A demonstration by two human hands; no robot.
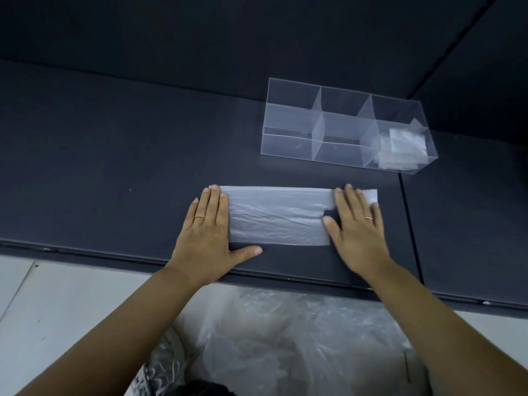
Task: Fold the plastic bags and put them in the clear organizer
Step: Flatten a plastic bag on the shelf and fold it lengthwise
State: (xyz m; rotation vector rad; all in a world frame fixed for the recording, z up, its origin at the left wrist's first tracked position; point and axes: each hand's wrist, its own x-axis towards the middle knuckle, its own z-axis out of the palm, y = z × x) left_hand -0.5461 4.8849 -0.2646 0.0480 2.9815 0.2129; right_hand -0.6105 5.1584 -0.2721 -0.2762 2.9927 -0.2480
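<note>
While both palms lie flat on the dark table (114, 155), the person is smoothing a plastic bag (278, 217) that has been folded into a long, narrow strip running side to side near the front edge. Their left hand (208, 238) presses the strip's left end with straight fingers held close together and the thumb stuck out along the tabletop; their right hand (357, 227) covers the right end, fingers straight and slightly fanned, though it is blurred enough that I can't say how firmly it bears down. Neither hand is pinching anything. Behind and to the right stands the clear organizer (288, 118), well apart from the strip, with folded bags (403, 150) already tucked into its rightmost compartment and the other sections showing nothing. More loose plastic (285, 347) is heaped below the table edge, close to the person. As I see it, the risk is in the film itself: thin and slippery, it may spring open once the pressure lifts, or skid on the smooth surface if one hand pushes harder than the other, skewing the edges. Trapped air could puff the layers apart too, leaving a bundle too bulky to sit neatly in a compartment.
</note>
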